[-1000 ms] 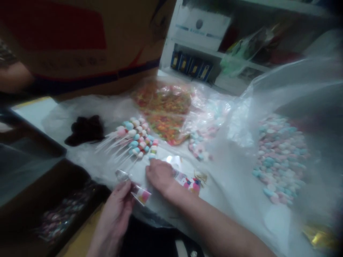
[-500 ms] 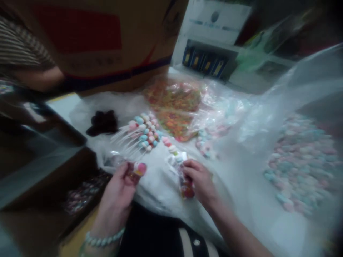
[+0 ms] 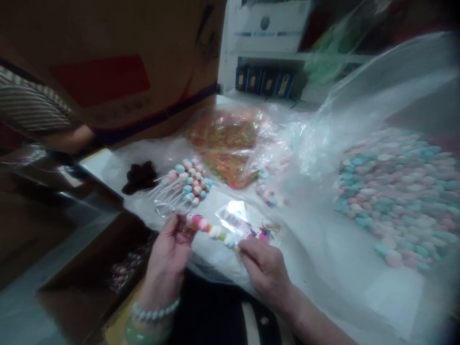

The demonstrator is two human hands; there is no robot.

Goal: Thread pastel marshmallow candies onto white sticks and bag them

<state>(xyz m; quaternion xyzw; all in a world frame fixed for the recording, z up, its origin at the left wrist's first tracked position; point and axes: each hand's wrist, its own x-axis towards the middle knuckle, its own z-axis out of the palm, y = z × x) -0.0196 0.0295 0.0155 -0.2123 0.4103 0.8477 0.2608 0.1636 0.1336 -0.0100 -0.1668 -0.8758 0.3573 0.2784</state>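
One pastel candy skewer (image 3: 212, 231), lower centre, grasped by left hand (image 3: 167, 254) and right hand (image 3: 266, 270); one fanned skewer bunch (image 3: 189, 182) just above.

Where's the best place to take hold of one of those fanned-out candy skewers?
Probably by the bare stick tail of a candy skewer, coming from the left: the sticks fan apart there, leaving gaps, while the candy heads bunch tightly together.
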